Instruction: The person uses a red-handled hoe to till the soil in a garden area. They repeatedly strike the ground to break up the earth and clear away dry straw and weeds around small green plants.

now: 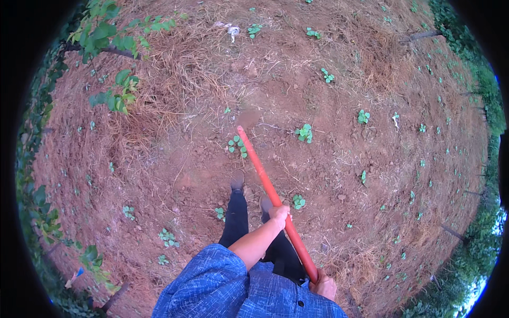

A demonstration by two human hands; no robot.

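A long-handled hoe with a red handle (pixel 260 173) slants across the view, from my waist out to the soil ahead. My left hand (pixel 280 216) is wrapped around the handle near its middle. At the near end, beside my hip, my right hand (pixel 324 285) grips it too. The hoe's blade (pixel 249 118) is brown, blurred and hard to tell from the soil. Just left of the handle, below the blade, grows a small green seedling (pixel 237 146). Another seedling (pixel 304 133) stands to the right of the blade.
Reddish-brown soil (pixel 206 171) surrounds my shoes (pixel 237 179), with several seedlings scattered over it. Dry straw (pixel 179 67) lies at the upper left under a leafy branch (pixel 105 35). A white scrap (pixel 232 31) lies farther ahead. Tree trunks (pixel 423 35) line the right side.
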